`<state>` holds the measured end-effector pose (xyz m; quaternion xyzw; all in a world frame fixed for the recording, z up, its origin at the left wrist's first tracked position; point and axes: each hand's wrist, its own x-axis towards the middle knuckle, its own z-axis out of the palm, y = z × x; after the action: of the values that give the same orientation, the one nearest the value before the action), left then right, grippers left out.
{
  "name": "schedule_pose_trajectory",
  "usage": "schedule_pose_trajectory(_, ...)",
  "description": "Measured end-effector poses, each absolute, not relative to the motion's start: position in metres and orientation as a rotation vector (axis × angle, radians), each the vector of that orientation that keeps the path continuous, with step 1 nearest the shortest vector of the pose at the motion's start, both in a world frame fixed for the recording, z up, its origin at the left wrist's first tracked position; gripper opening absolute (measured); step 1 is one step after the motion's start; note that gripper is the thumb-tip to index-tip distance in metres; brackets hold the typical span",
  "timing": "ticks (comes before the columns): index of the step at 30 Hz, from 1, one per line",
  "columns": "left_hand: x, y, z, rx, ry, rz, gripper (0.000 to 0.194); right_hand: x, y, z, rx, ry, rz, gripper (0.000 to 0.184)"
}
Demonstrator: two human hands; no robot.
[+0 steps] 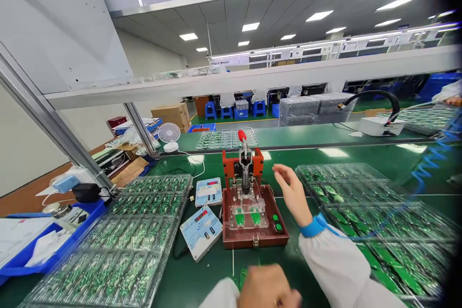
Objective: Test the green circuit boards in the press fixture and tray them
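Right hand (292,194) is hovering open above the bench at about 2 o'clock from the press, its fingers loosely spread and curving downward, holding nothing; its wrist is wearing a blue cuff (312,227) below a white cleanroom sleeve (330,260); left hand (267,289) is curling low at 6 o'clock, blurred, with a small green board (242,276) showing just beside it, and I cannot tell whether it is gripping that board; toggle press (245,168) with a red handle grip is standing upright at the centre, on a maroon base (254,238) with a clear acrylic nest carrying two green circuit boards (247,217); clear plastic trays (144,221) packed with green boards are lying at 9 o'clock, and more trays (375,221) are filling 3 o'clock; two white digital counters (201,231) are sitting at 8 o'clock on the green bench mat (202,279); a blue coiled air hose (429,163) is hanging at 2 o'clock; a white desk fan (169,132) and cardboard boxes (171,114) are standing at 10 o'clock, with blue stools (210,110) beyond, under long ceiling lights.
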<state>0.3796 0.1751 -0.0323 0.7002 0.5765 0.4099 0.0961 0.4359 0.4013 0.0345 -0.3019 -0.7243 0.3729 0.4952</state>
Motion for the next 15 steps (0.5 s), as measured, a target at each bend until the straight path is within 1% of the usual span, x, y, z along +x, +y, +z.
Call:
schedule_pose_trajectory(2,0.353,0.177,-0.032,1.971,1.870,1.338,0.035,0.451,0.384,0.002,-0.768,-1.813,0.885,0.042)
schedule_pose_trajectory(4,0.326,0.180,-0.028,1.856,2.064,1.510,0.035,0.458,0.365,-0.019,-0.763,-1.914,0.862,0.037)
schedule_pose_trajectory(6,0.304,0.185,-0.023,1.773,2.198,1.598,0.028,0.458,0.349,-0.029,-0.741,-2.013,0.828,0.032)
schedule_pose_trajectory(8,0.290,0.191,-0.022,1.737,2.290,1.557,0.014,0.453,0.337,-0.032,-0.727,-2.090,0.789,0.030)
schedule_pose_trajectory(9,0.286,0.195,-0.023,1.736,2.326,1.500,0.017,0.450,0.334,-0.032,-0.724,-2.119,0.771,0.030)
schedule_pose_trajectory(11,0.282,0.203,-0.028,1.742,2.370,1.361,0.032,0.444,0.330,-0.030,-0.724,-2.161,0.746,0.031)
schedule_pose_trajectory(13,0.281,0.208,-0.035,1.746,2.369,1.260,0.034,0.440,0.330,-0.028,-0.725,-2.182,0.743,0.030)
schedule_pose_trajectory(15,0.281,0.211,-0.039,1.734,2.336,1.256,0.033,0.439,0.332,-0.025,-0.715,-2.186,0.768,0.029)
